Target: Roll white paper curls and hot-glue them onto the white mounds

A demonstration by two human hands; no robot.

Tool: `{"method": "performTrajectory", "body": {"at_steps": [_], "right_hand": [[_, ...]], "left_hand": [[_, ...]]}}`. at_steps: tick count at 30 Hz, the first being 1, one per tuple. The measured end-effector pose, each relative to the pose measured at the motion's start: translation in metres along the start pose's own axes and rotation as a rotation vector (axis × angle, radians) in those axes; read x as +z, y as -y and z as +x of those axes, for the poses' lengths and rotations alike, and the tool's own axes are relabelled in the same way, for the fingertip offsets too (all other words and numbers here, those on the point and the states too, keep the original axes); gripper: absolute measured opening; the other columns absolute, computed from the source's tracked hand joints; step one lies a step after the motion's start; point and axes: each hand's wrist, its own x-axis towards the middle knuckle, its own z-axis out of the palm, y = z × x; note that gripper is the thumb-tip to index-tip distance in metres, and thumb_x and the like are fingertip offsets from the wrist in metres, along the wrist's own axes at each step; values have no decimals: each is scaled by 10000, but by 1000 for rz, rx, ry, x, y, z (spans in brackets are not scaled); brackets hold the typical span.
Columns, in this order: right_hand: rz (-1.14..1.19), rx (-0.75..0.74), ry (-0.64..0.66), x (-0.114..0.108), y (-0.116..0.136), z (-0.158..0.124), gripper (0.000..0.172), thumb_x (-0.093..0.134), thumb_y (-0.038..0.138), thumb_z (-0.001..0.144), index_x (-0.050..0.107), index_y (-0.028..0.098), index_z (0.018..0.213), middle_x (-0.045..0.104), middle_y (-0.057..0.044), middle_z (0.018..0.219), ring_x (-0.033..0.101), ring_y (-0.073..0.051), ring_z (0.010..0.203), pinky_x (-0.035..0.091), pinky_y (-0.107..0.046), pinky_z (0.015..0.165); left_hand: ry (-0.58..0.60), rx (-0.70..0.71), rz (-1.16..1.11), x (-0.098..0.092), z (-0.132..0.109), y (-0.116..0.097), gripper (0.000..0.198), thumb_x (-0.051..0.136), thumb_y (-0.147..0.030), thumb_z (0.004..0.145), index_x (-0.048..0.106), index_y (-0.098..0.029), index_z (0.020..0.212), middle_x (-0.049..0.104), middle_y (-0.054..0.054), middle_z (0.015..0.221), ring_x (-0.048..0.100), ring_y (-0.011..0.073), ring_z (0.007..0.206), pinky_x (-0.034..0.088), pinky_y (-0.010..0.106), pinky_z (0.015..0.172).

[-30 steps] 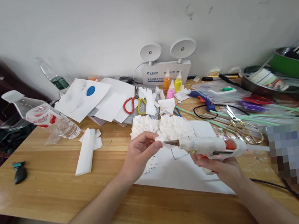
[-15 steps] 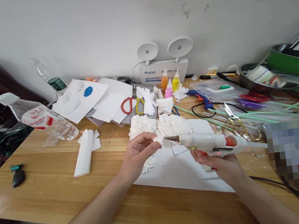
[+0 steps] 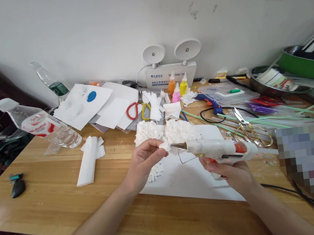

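Note:
My left hand (image 3: 144, 163) pinches a small white foam piece (image 3: 163, 147) between thumb and fingers, held above the white paper sheet (image 3: 193, 178). My right hand (image 3: 232, 173) grips a white hot glue gun (image 3: 218, 150) from below, and its brown nozzle touches the foam piece. Behind both hands, bumpy white foam clusters (image 3: 172, 130) lie on the sheet's far edge.
The wooden table (image 3: 49, 199) holds a tipped water bottle (image 3: 40, 124), a folded white strip (image 3: 89, 160), loose papers (image 3: 98, 102), red and yellow scissors (image 3: 137, 110), paint bottles (image 3: 178, 86), a blue glue gun (image 3: 211, 103), gold scissors (image 3: 250, 129) and green sticks. A black cable (image 3: 298, 195) trails right.
Both hands, the foam piece and the glue gun keep their pose; only the view drifts slightly, sliding everything a little to the left.

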Motion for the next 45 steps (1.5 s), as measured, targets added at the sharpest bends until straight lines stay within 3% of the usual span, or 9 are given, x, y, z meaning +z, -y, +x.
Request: {"method": "performTrajectory", "body": {"at_steps": [19,23,34,45], "right_hand": [[-68,151,9,-3,4,-1,253,681,383,580,533,190,510,453,-3,519,423,-138,540,379,-265,480],[-60,184,78,-7,5,1,249,681,406,570,556,198,515,476,-10,529,431,-147,545,385,-269,475],[-67,37,29,1,5,-2,231,659,323,622,514,185,506,443,17,495,404,-120,509,343,-258,482],[-31,31,24,0,2,0,236,655,330,609,497,188,507,428,18,488,391,-126,504,321,-270,476]], "left_hand": [[-29,-9,10,-1,1,4,168,674,-324,694,608,-193,776,588,-11,682,528,111,698,385,236,693],[-34,14,25,-3,2,6,177,664,-329,700,603,-188,788,583,4,687,520,121,693,394,254,691],[-38,-5,16,-2,2,3,206,685,-351,671,604,-188,767,586,-1,670,521,122,684,388,255,679],[-22,8,0,-2,2,3,179,675,-334,681,608,-189,760,582,0,672,515,128,685,386,268,698]]}}
